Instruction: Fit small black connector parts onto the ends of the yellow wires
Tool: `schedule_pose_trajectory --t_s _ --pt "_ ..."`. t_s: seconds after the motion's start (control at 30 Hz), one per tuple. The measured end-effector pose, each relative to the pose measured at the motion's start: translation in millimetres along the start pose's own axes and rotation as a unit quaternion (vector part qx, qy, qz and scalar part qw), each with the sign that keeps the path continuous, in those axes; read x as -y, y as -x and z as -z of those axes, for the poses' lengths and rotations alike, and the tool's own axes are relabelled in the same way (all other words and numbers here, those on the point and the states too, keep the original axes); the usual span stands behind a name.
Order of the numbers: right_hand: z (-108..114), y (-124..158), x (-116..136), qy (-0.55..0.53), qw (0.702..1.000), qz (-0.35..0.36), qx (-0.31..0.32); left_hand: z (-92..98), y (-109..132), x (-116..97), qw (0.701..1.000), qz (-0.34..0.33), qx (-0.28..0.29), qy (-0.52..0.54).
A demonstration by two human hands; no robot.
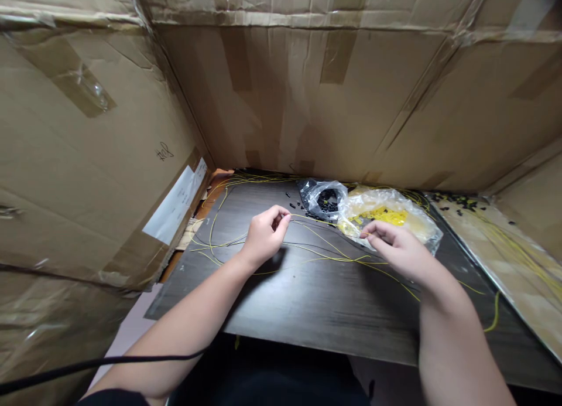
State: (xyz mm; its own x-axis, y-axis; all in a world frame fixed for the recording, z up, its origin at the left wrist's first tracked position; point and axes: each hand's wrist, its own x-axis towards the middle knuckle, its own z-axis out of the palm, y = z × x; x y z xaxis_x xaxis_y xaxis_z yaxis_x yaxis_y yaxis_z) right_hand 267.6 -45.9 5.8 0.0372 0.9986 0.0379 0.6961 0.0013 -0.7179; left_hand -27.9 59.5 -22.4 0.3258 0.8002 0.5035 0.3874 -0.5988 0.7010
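Note:
A thin yellow wire (314, 218) stretches between my two hands above the dark wood-grain board (290, 300). My left hand (266, 233) pinches it between thumb and forefinger, left of the middle. On the right, my right hand (393, 245) is closed in a pinch on the wire, beside an open clear plastic bag (421, 227) of small yellow parts (386, 215). Whatever else lies between the fingertips is too small to make out. More loose yellow and dark wires (325, 253) lie curved across the board beneath my hands.
Behind the board stands a second clear bag (309, 189) with small black parts (327, 201); a few lie loose beside it. Cardboard walls (281, 101) rise at the back and both sides. Yellow wires (518, 248) and black pieces (461, 201) lie at the right. A black cable (109, 359) crosses my left forearm.

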Motion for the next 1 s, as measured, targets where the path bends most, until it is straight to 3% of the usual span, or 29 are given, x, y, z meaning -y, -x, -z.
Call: schedule_pose_trajectory --t_s 0.17,0.3,0.37,0.47,0.53,0.6,0.73,0.83,0.9,1.0 --pt "-4.0 -3.2 3.8 -0.002 1.0 0.002 -0.025 3.6 -0.6 -3.1 0.994 -0.003 -0.011 -0.111" --pt "-25.1 -7.4 16.6 -0.071 0.996 0.057 -0.015 7.3 -0.5 -17.3 0.975 -0.106 -0.031 -0.191" --pt "-39.9 -9.1 24.8 -0.092 0.992 0.084 0.0 7.1 1.1 -25.3 0.974 -0.173 0.033 -0.146" --pt "-59.0 -11.0 34.2 -0.101 0.987 0.123 0.01 6.7 4.8 -33.7 0.958 -0.219 0.184 -0.032" --pt "-66.0 -12.1 36.1 -0.082 0.987 0.139 -0.01 8.7 6.3 -35.7 0.945 -0.202 0.254 0.032" --pt "-68.0 -13.2 34.7 -0.04 0.989 0.133 -0.046 12.5 6.0 -35.2 0.941 -0.168 0.283 0.082" --pt "-65.7 -14.9 29.4 0.046 0.989 0.091 -0.107 18.3 0.4 -31.3 0.927 -0.089 0.26 0.256" --pt "-66.4 -16.1 27.6 0.101 0.986 0.076 -0.113 16.9 -4.3 -28.1 0.884 0.023 0.245 0.398" --pt "-68.3 -16.9 27.3 0.119 0.984 0.083 -0.103 14.4 -6.7 -26.8 0.873 0.105 0.282 0.385" --pt "-70.3 -17.3 26.8 0.117 0.984 0.091 -0.098 13.0 -10.4 -28.7 0.924 0.122 0.296 0.209"
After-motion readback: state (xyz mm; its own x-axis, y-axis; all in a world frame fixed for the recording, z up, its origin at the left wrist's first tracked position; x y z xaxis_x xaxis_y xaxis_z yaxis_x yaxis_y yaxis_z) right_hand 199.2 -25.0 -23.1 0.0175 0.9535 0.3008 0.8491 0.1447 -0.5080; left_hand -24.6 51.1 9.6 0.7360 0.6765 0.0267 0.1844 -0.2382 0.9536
